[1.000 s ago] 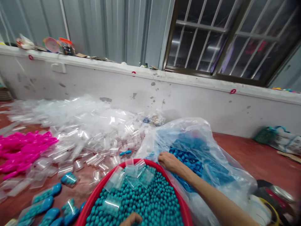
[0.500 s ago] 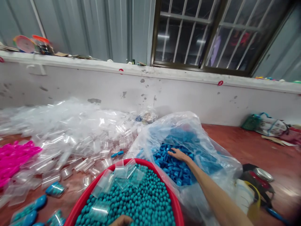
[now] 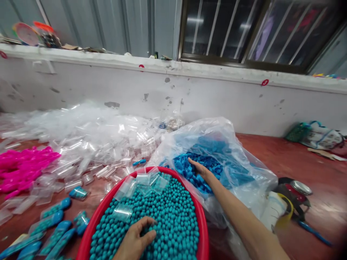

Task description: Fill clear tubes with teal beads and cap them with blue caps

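Head view: two separate hands are working, one over beads, one among blue pieces.
The left hand (image 3: 135,236) is hovering low over turquoise beads (image 3: 168,216), or touching them; its thumb and forefinger are standing apart, and the beads are filling a red tub (image 3: 203,220). Clear sleeves (image 3: 123,211) are lying on the beads toward the tub's far and left sides. The right hand (image 3: 200,169) is resting among blue pieces (image 3: 185,166) inside a clear plastic bag (image 3: 214,126) just beside the tub; whether it is gripping one, I cannot tell. Bead-filled packs (image 3: 56,234) are lying left of the tub, while pink pieces (image 3: 27,166) are sitting farther off, next to a heap of clear sleeves (image 3: 89,133).
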Demonstrator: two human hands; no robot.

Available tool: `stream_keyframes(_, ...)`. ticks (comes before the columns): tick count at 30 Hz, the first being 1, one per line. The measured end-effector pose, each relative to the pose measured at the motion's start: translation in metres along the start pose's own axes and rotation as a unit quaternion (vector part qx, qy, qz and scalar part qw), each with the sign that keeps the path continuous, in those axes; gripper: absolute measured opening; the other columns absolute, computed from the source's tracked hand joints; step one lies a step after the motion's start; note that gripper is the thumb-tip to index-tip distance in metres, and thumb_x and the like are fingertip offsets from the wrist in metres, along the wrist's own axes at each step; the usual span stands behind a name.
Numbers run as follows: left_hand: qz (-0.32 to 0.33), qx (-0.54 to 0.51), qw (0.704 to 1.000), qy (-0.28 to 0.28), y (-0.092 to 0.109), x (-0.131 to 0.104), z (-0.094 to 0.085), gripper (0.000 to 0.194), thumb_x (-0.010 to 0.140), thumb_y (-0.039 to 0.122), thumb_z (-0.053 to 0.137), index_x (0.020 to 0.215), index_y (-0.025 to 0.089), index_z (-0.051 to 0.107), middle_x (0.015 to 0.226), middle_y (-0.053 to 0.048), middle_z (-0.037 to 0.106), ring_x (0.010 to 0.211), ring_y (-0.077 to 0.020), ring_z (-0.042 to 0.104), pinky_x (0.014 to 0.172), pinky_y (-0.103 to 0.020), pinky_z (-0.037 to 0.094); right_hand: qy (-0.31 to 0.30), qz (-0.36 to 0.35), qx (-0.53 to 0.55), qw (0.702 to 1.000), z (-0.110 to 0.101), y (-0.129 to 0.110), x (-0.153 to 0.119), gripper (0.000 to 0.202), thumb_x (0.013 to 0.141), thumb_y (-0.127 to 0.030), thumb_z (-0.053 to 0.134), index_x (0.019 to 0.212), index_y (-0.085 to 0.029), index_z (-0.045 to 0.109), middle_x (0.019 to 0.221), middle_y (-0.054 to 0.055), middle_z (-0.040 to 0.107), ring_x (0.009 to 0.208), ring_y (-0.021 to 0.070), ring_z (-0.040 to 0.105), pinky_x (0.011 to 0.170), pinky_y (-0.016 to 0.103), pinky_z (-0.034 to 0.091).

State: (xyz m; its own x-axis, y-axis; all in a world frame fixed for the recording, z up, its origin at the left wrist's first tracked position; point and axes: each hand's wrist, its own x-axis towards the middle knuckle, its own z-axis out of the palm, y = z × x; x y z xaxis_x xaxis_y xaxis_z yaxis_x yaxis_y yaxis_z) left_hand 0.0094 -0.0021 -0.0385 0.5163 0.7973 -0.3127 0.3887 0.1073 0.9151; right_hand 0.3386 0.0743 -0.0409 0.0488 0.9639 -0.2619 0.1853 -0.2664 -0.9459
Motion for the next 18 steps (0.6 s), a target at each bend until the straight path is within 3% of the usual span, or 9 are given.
stream_keyframes(7, 0.019, 0.034, 0.999, 0.009, 0.003, -0.003, 0.001, 0.028, 0.063, 0.034, 0.053, 0.083, 0.016, 0.060, 0.075, 0.000, 0.057, 0.076, -0.0180, 0.049, 0.071, -0.025, 0.040, 0.018, -0.123, -0.098, 0.987, 0.010, -0.033, -0.008, 0.040, 0.072, -0.056, 0.049, 0.075, -0.018, 0.062, 0.072, 0.000, 0.062, 0.076, 0.0177, 0.057, 0.073, 0.029, 0.044)
stream_keyframes(13, 0.028, 0.043, 0.998, 0.026, -0.002, -0.001, 0.006, 0.025, 0.064, 0.029, 0.049, 0.083, 0.017, 0.058, 0.072, 0.001, 0.054, 0.072, -0.0152, 0.046, 0.068, -0.022, 0.038, -0.016, -0.203, -0.257, 0.945, 0.032, -0.062, -0.043, 0.025, 0.065, -0.042, 0.063, 0.073, -0.018, 0.064, 0.082, 0.001, 0.057, 0.084, 0.0196, 0.049, 0.080, 0.031, 0.034)
stream_keyframes(14, 0.030, 0.050, 0.998, 0.020, -0.003, -0.001, 0.006, 0.025, 0.064, 0.028, 0.048, 0.084, 0.016, 0.058, 0.072, 0.001, 0.054, 0.071, -0.0151, 0.046, 0.067, -0.022, 0.038, -0.016, -0.219, -0.300, 0.928, 0.039, -0.065, -0.052, 0.023, 0.065, -0.041, 0.064, 0.073, -0.018, 0.065, 0.087, 0.003, 0.057, 0.086, 0.0203, 0.047, 0.082, 0.032, 0.032)
stream_keyframes(16, 0.032, 0.063, 0.997, 0.009, -0.003, -0.002, 0.006, 0.024, 0.064, 0.025, 0.048, 0.084, 0.016, 0.057, 0.072, 0.001, 0.054, 0.070, -0.0148, 0.046, 0.066, -0.022, 0.037, -0.014, -0.260, -0.456, 0.851, 0.054, -0.069, -0.068, 0.023, 0.070, -0.042, 0.060, 0.076, -0.020, 0.065, 0.091, 0.004, 0.056, 0.086, 0.0210, 0.046, 0.082, 0.035, 0.031)
stream_keyframes(18, 0.030, 0.070, 0.997, 0.006, -0.001, -0.004, 0.005, 0.024, 0.064, 0.024, 0.048, 0.085, 0.016, 0.057, 0.071, 0.001, 0.054, 0.068, -0.0144, 0.046, 0.064, -0.022, 0.037, -0.027, -0.282, -0.548, 0.787, 0.070, -0.072, -0.084, 0.025, 0.074, -0.043, 0.056, 0.080, -0.021, 0.064, 0.093, 0.006, 0.055, 0.087, 0.0222, 0.045, 0.081, 0.036, 0.032)
